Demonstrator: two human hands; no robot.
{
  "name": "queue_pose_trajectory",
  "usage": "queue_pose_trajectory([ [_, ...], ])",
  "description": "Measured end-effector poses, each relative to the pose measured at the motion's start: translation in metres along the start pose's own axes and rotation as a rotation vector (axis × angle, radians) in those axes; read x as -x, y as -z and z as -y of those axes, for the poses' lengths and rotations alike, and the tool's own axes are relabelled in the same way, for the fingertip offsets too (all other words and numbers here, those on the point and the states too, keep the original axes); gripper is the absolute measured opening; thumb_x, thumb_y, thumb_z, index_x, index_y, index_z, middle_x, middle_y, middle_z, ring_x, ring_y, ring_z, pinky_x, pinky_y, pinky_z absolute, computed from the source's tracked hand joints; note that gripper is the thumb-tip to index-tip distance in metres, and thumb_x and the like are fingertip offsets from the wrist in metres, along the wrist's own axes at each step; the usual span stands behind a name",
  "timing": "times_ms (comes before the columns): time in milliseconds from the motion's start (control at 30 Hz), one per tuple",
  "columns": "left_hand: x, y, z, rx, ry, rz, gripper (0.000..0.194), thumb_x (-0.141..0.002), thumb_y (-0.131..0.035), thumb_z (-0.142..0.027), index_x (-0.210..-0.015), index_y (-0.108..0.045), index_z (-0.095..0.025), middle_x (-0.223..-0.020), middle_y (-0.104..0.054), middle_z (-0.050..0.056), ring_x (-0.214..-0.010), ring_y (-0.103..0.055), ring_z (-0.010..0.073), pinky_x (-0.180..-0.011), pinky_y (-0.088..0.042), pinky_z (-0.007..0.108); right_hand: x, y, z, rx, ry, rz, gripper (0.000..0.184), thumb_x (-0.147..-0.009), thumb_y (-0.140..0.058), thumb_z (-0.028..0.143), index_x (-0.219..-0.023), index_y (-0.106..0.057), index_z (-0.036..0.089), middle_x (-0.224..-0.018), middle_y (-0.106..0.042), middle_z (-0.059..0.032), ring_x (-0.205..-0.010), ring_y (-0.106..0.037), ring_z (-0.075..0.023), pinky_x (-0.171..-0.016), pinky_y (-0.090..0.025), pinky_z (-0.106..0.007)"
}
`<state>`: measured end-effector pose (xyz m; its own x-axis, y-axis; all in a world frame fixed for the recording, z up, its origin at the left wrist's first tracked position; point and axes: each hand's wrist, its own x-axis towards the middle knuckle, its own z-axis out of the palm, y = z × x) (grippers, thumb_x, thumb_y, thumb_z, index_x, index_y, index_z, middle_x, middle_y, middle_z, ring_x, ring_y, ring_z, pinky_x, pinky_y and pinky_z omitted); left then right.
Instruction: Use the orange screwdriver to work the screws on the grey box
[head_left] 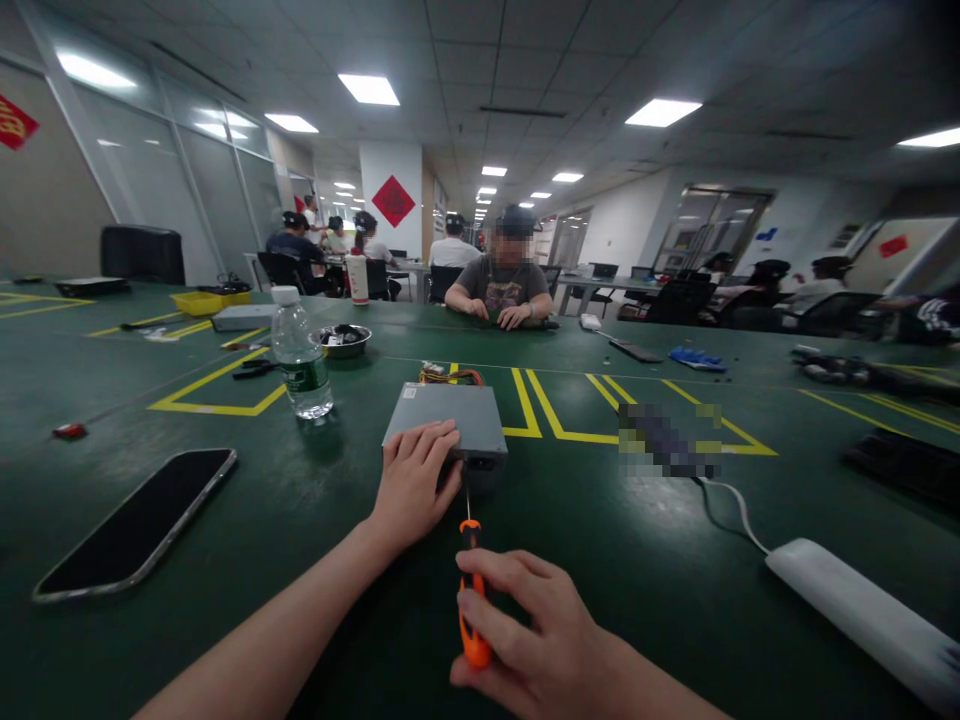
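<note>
A grey metal computer power supply [469,415] lies on the green table in front of me, with its bundle of coloured wires [457,375] at the far side. My left hand [416,470] grips its near left part, fingers over the top and thumb at the front face. In my right hand [529,620] is an orange and black screwdriver [472,630], held between thumb and fingers. Its shaft points away from me, up to the near face of the power supply. The contact of the tip is too dark to make out.
A water bottle [301,360] stands left of the power supply, with a metal bowl [346,341] behind it. A phone [142,520] lies at the left. To the right are a white power strip [855,600] and its cable. Across the table sits a person [502,280].
</note>
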<state>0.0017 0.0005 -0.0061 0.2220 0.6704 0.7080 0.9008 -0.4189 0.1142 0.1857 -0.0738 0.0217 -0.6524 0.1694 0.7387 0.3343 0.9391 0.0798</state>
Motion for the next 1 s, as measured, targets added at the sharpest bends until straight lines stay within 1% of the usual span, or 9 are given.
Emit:
queue_pose_trajectory([
  [100, 0.0002, -0.0001, 0.0003, 0.003, -0.003, -0.001, 0.028, -0.085, -0.048, -0.027, -0.112, -0.051, -0.024, -0.123, -0.057, 0.004, -0.112, -0.047, 0.0240, -0.091, -0.030, 0.042, 0.0057, -0.0025, -0.0011, -0.060, -0.066, -0.025, 0.030, -0.094, -0.039, 0.044, -0.101, -0.044, 0.015, -0.098, -0.065, -0.0125, -0.088, -0.065, -0.0157, -0.075, -0.052, -0.024],
  [167, 0.0003, 0.0004, 0.0001, 0.008, -0.004, 0.001, 0.027, -0.085, -0.048, -0.027, -0.112, -0.051, -0.024, -0.124, -0.057, 0.004, -0.112, -0.047, 0.0241, -0.091, -0.030, 0.042, 0.0056, -0.0021, -0.0007, -0.086, -0.080, 0.019, 0.035, -0.094, -0.036, 0.047, -0.105, -0.044, 0.014, -0.100, -0.064, -0.0128, -0.094, -0.064, -0.0167, -0.077, -0.052, -0.025],
  [300, 0.0000, 0.0020, -0.0008, 0.018, -0.003, 0.005, 0.027, -0.085, -0.048, -0.027, -0.112, -0.051, -0.024, -0.125, -0.056, 0.004, -0.113, -0.047, 0.0241, -0.092, -0.029, 0.043, -0.0011, 0.0013, -0.0007, -0.062, -0.011, 0.088, 0.030, -0.096, -0.035, 0.038, -0.110, -0.048, 0.015, -0.103, -0.064, -0.0126, -0.096, -0.062, -0.0167, -0.079, -0.051, -0.027],
  [500, -0.0006, 0.0026, -0.0009, 0.014, 0.000, 0.005, 0.028, -0.084, -0.048, -0.027, -0.112, -0.051, -0.024, -0.124, -0.056, 0.004, -0.113, -0.047, 0.0235, -0.092, -0.030, 0.042, 0.0052, -0.0059, -0.0039, -0.054, 0.018, -0.014, 0.021, -0.093, -0.044, 0.035, -0.096, -0.049, 0.015, -0.095, -0.067, -0.0138, -0.088, -0.064, -0.0166, -0.076, -0.051, -0.028],
  [600, -0.0007, 0.0028, -0.0010, 0.014, -0.003, -0.001, 0.028, -0.084, -0.048, -0.027, -0.112, -0.051, -0.024, -0.124, -0.056, 0.004, -0.113, -0.047, 0.0240, -0.092, -0.030, 0.042, 0.0074, -0.0071, -0.0028, -0.088, -0.029, 0.042, 0.032, -0.092, -0.043, 0.044, -0.101, -0.048, 0.014, -0.101, -0.065, -0.0155, -0.091, -0.064, -0.0182, -0.077, -0.051, -0.029],
  [700, -0.0008, 0.0033, -0.0011, 0.013, -0.004, 0.000, 0.027, -0.085, -0.047, -0.028, -0.111, -0.051, -0.024, -0.124, -0.056, 0.003, -0.113, -0.047, 0.0237, -0.092, -0.030, 0.042, 0.0041, -0.0033, -0.0013, -0.083, -0.013, 0.125, 0.033, -0.094, -0.038, 0.040, -0.111, -0.048, 0.014, -0.107, -0.062, -0.0159, -0.098, -0.061, -0.0197, -0.078, -0.051, -0.030],
  [767, -0.0008, 0.0035, -0.0012, 0.012, -0.002, 0.003, 0.027, -0.085, -0.048, -0.028, -0.111, -0.051, -0.023, -0.124, -0.056, 0.003, -0.113, -0.047, 0.0233, -0.092, -0.030, 0.042, 0.0026, -0.0010, -0.0014, -0.065, 0.008, 0.100, 0.029, -0.095, -0.037, 0.036, -0.110, -0.050, 0.015, -0.106, -0.062, -0.0158, -0.095, -0.062, -0.0193, -0.075, -0.052, -0.030],
  [900, -0.0005, 0.0032, -0.0012, 0.018, 0.001, 0.010, 0.029, -0.083, -0.050, -0.027, -0.112, -0.051, -0.024, -0.124, -0.056, 0.004, -0.112, -0.047, 0.0231, -0.092, -0.031, 0.041, 0.0060, -0.0023, -0.0029, -0.063, -0.035, -0.002, 0.028, -0.093, -0.043, 0.039, -0.101, -0.049, 0.013, -0.100, -0.064, -0.0166, -0.085, -0.065, -0.0180, -0.073, -0.052, -0.029],
  [1000, -0.0003, 0.0034, -0.0014, 0.018, -0.001, 0.011, 0.029, -0.083, -0.050, -0.027, -0.112, -0.051, -0.024, -0.124, -0.056, 0.004, -0.113, -0.047, 0.0234, -0.092, -0.031, 0.041, 0.0074, -0.0036, -0.0027, -0.104, -0.063, 0.032, 0.033, -0.091, -0.044, 0.044, -0.103, -0.048, 0.014, -0.101, -0.065, -0.0158, -0.090, -0.064, -0.0185, -0.077, -0.052, -0.029],
])
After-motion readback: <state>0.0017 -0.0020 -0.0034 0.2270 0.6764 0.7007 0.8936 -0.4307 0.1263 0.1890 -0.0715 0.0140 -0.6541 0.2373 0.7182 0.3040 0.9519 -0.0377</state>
